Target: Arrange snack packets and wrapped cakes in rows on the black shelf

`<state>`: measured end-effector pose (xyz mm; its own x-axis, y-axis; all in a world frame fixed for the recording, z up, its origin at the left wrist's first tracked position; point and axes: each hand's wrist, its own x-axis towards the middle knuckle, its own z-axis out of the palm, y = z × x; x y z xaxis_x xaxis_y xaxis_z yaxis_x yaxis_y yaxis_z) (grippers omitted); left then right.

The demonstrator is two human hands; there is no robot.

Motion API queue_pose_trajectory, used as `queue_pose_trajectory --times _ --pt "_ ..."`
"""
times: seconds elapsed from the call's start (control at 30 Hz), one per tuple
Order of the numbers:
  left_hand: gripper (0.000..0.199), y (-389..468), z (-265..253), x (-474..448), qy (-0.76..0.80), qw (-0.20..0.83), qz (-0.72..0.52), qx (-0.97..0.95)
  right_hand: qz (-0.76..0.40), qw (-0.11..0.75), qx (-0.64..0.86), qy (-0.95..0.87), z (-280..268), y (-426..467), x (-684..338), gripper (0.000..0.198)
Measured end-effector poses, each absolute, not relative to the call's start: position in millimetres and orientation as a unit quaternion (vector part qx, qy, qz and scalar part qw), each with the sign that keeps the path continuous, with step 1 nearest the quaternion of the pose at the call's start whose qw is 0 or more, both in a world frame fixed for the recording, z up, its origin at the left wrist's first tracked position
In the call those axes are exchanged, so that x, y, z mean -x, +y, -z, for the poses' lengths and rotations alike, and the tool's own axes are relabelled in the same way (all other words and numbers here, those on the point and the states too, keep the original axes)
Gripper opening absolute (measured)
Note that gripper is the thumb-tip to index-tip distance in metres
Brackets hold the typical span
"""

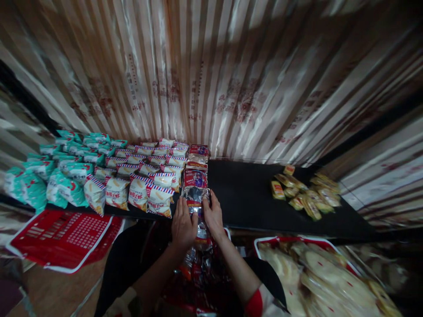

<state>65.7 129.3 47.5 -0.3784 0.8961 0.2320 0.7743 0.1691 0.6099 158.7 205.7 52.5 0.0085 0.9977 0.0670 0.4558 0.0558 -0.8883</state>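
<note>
On the black shelf (pixel 244 189), dark red snack packets (pixel 194 181) with a figure printed on them stand in a column, one behind another. My left hand (pixel 183 225) presses against the left side of the front packets, fingers together. On the right side, my right hand (pixel 214 215) grips the same packets with its thumb on top. A shiny packet (pixel 202 229) shows between both hands at the shelf's front edge. Where the packets overlap, the palms hide part of them. White snack bags (pixel 160 200) with red-and-blue striped tops stand right beside my left hand.
Teal bags (pixel 69 191) fill the shelf's left end. Small yellow packets (pixel 310 207) lie loosely at the right. Below are a red basket (pixel 59 240) at left, dark packets (pixel 201 268) under my arms, and a basket of pale, round, flat wrapped goods (pixel 317 264). A striped curtain (pixel 205 70) hangs behind.
</note>
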Motion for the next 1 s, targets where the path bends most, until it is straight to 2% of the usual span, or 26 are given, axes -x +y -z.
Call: queue_pose_trajectory --times 0.37,0.47,0.57,0.67,0.73,0.8,0.87,1.0 --pt "0.054 137 -44 -62 0.751 0.089 -0.339 -0.56 -0.348 0.397 0.586 -0.615 -50 205 -161 0.061" --pt "0.052 122 -51 -60 0.723 0.045 -0.365 -0.585 -0.343 0.439 0.589 -0.585 -56 193 -167 0.06" --pt "0.039 88 -56 -56 0.664 0.006 -0.408 -0.627 -0.353 0.509 0.585 -0.523 -59 170 -179 0.054" --pt "0.028 42 -47 -54 0.617 0.042 -0.435 -0.655 -0.364 0.552 0.606 -0.443 -47 138 -195 0.048" --pt "0.027 14 -32 -53 0.638 0.105 -0.419 -0.637 -0.372 0.543 0.631 -0.411 -29 113 -204 0.045" --pt "0.028 -5 -14 -52 0.695 0.171 -0.355 -0.602 -0.392 0.504 0.649 -0.413 -7 89 -209 0.044" --pt "0.03 -12 1 -48 0.745 0.235 -0.23 -0.581 -0.422 0.407 0.672 -0.452 14 69 -208 0.041" --pt "0.047 1 15 -38 0.739 0.312 -0.034 -0.596 -0.451 0.08 0.633 -0.624 39 49 -189 0.033"
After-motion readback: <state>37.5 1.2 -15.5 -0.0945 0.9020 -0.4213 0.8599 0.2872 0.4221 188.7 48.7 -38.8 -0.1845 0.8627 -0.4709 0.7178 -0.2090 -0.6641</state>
